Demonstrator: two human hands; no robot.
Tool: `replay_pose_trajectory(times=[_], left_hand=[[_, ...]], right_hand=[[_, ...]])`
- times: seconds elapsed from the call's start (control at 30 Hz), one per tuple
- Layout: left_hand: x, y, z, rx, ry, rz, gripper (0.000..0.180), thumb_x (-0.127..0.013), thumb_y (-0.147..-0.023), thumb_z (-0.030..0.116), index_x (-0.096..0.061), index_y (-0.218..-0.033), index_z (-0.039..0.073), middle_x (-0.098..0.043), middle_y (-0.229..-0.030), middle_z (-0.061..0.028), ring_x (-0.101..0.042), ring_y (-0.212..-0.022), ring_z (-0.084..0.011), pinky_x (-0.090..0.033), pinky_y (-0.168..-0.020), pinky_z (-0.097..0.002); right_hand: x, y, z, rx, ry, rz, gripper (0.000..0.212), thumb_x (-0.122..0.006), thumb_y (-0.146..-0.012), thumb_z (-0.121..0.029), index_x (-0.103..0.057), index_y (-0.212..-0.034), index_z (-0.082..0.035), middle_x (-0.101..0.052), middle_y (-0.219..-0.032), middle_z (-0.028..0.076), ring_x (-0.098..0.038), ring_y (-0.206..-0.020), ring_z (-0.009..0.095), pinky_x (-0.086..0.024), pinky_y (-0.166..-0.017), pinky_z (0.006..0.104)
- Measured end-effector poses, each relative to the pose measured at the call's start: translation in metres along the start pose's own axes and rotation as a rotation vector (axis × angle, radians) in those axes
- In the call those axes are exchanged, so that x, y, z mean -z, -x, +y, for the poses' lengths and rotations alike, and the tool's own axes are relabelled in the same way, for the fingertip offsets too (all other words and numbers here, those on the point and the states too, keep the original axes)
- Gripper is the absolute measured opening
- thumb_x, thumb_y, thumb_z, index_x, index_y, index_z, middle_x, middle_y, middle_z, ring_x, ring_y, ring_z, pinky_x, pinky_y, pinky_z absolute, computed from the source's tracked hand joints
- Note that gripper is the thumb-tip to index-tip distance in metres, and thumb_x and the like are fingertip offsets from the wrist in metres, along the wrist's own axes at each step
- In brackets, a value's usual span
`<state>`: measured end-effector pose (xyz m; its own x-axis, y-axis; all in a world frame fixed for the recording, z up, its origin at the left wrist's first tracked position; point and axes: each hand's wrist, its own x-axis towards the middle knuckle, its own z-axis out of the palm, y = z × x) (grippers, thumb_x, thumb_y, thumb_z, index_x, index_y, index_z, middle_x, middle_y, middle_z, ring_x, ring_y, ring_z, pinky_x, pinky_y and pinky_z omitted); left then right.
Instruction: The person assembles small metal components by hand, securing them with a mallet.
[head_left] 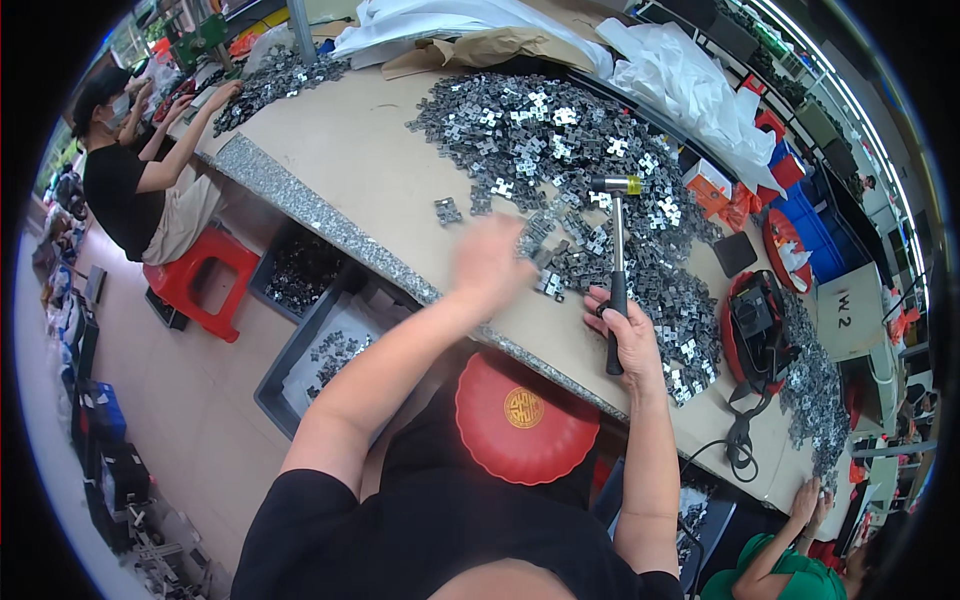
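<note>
My right hand [632,345] grips the black handle of a mallet [617,235], which has a metal shaft and a head with a yellow tip. The mallet stands upright in view, its head over a large heap of small metal pieces [540,125], silver and dark grey, many with notched outlines. Over the near edge of the heap is my left hand [490,262], smeared by motion, so its fingers cannot be made out. A few metal pieces [548,284] lie just right of it, and a loose one [447,211] lies to its upper left.
A red scalloped plate [525,420] is at my lap below the speckled table edge [330,215]. Grey bins [285,385] stand under the table. At right are a black corded device [757,330] and an orange box [707,187]. Co-workers sit at far left [130,190] and lower right [790,570].
</note>
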<state>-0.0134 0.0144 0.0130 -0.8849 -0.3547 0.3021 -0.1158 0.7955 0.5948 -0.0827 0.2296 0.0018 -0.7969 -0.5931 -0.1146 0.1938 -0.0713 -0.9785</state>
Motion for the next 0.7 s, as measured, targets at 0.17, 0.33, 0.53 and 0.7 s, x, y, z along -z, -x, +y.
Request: replay_pose_trajectory(times=[0.17,0.33,0.53,0.7], left_hand=[[0.015,-0.015,-0.064,0.350,-0.372,0.289,0.030,-0.063,-0.068,0.019,-0.050,-0.090,0.003,-0.051,-0.094,-0.0162,-0.051,-0.090,-0.0314,-0.041,-0.076,-0.0437],[0.010,-0.021,-0.083,0.247,-0.313,0.208,0.032,-0.064,-0.070,0.019,-0.050,-0.094,0.003,-0.053,-0.090,-0.0151,-0.052,-0.084,-0.0331,-0.043,-0.073,-0.0439],[0.019,-0.016,-0.067,0.178,-0.456,0.177,0.028,-0.061,-0.074,0.018,-0.051,-0.097,0.004,-0.054,-0.086,-0.0135,-0.055,-0.080,-0.0338,-0.044,-0.068,-0.0435],[0.016,-0.016,-0.071,0.185,-0.452,0.157,0.023,-0.058,-0.073,0.012,-0.053,-0.094,0.005,-0.055,-0.085,-0.0134,-0.056,-0.077,-0.0321,-0.044,-0.067,-0.0438]], right_hand=[[-0.007,0.020,-0.003,-0.029,0.071,0.068,0.020,-0.053,-0.086,-0.016,-0.051,-0.098,-0.001,-0.060,-0.075,0.007,-0.057,-0.056,0.013,-0.047,-0.047,0.0239],[-0.001,0.064,0.000,-0.241,-0.077,-0.019,0.008,-0.050,-0.087,-0.013,-0.047,-0.085,-0.005,-0.046,-0.056,0.000,-0.041,-0.038,0.007,-0.034,-0.034,0.0203],[0.000,0.112,0.001,-0.301,-0.149,-0.014,0.009,-0.049,-0.087,-0.011,-0.047,-0.084,-0.003,-0.046,-0.056,0.001,-0.038,-0.037,0.005,-0.032,-0.033,0.0192],[0.003,0.139,0.010,-0.301,-0.094,0.048,0.009,-0.048,-0.087,-0.010,-0.048,-0.088,-0.002,-0.044,-0.055,0.000,-0.037,-0.037,0.005,-0.031,-0.033,0.0184]])
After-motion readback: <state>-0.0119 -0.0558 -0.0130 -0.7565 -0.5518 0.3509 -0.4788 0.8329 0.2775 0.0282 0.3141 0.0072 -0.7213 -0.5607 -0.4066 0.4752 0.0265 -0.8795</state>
